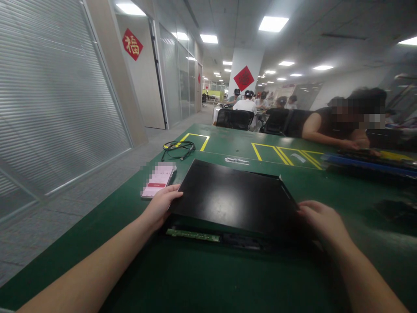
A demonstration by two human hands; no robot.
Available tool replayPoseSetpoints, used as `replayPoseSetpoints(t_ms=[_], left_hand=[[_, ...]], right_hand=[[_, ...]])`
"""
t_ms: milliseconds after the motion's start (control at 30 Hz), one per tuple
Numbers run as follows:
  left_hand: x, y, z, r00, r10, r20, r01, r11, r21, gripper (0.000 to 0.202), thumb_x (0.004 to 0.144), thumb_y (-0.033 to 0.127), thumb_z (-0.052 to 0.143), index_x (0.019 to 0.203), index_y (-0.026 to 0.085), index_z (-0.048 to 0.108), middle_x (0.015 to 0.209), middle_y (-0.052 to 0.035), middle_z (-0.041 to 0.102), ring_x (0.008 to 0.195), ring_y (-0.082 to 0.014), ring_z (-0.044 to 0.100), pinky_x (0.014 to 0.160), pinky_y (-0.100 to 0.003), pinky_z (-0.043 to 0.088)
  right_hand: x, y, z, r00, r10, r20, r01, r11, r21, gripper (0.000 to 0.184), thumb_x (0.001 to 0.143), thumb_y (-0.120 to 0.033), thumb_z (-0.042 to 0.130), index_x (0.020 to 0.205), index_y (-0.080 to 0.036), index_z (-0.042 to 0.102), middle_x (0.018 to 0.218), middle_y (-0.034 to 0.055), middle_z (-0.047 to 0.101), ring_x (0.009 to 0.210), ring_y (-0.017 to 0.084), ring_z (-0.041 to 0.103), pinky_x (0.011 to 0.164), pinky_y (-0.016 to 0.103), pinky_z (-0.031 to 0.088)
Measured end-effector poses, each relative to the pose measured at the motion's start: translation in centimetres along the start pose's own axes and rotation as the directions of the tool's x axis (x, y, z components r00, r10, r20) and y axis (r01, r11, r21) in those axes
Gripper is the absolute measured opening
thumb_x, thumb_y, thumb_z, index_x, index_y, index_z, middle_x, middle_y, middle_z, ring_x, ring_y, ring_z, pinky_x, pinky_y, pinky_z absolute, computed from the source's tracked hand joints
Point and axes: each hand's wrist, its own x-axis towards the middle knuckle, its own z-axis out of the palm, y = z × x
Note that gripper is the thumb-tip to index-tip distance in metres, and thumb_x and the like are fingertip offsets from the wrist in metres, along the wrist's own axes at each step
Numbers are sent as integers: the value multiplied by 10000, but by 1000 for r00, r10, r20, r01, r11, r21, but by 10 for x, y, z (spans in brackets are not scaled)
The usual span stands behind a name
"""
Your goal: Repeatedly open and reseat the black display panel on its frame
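Observation:
A flat black screen panel [234, 198] lies across the middle of the view, its near edge raised a little. My left hand [166, 204] grips its left edge, thumb on top and the other fingers underneath, mostly hidden. At the right edge, my right hand [317, 213] is closed on the panel with its fingertips partly out of sight. Below the near edge shows a dark frame or housing holding a green circuit board strip [193, 235]. Whether the panel still touches that frame along its far side I cannot tell.
A phone [158, 179] lies beside my left hand, with a coiled black cable [178, 150] beyond it. Yellow tape marks [280, 154] run along the far part of the green table [221, 282]. Across at the right, a person [342, 117] leans over dark parts and a blue-edged item.

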Motion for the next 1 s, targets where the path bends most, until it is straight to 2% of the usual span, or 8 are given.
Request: replayPoseSetpoints(t_ms=[133, 300, 667, 833, 1000], left_hand=[[0, 0, 1, 1000, -13, -4, 13, 1000, 4, 265, 824, -12, 672, 890, 157, 866, 674, -66, 844, 554, -198, 780, 512, -226, 611], [-1, 0, 1, 1000, -14, -19, 14, 1000, 4, 293, 791, -27, 703, 939, 162, 870, 663, -52, 837, 579, -212, 803, 500, -223, 609], [0, -2, 0, 1000, -9, -19, 9, 1000, -2, 261, 755, -13, 707, 866, 170, 857, 649, -49, 831, 538, -192, 762, 501, -222, 603], [4, -4, -3, 1000, -2, 6, 2, 1000, 8, 269, 737, 0, 727, 874, 182, 868, 663, -55, 843, 614, -229, 826, 517, -231, 614], [5, -5, -5, 999, 3, 37, -3, 1000, 1, 321, 742, 0, 741, 963, 177, 893, 721, -57, 877, 682, -242, 869, 545, -234, 636]], right_hand=[[3, 5, 0, 999, -38, -3, 38, 999, -22, 363, 777, -520, 733, 980, -267, 897, 893, 125, 886, 854, 345, 809, 702, 406, 568], [1, -3, -1, 1000, -19, 4, 20, 997, -75, 342, 795, -517, 694, 934, -274, 891, 894, 123, 883, 853, 345, 806, 717, 422, 572], [-2, -6, 0, 998, -57, -25, 54, 990, -127, 335, 798, -534, 666, 885, -298, 888, 923, 116, 885, 905, 353, 804, 756, 436, 563], [-4, -5, -1, 999, -49, -15, 47, 993, -104, 361, 807, -557, 656, 907, -304, 893, 935, 114, 896, 938, 367, 822, 769, 444, 573], [-4, -6, -1, 999, -33, -5, 32, 994, -107, 365, 816, -560, 654, 915, -308, 898, 936, 112, 894, 942, 369, 822, 741, 436, 573]])
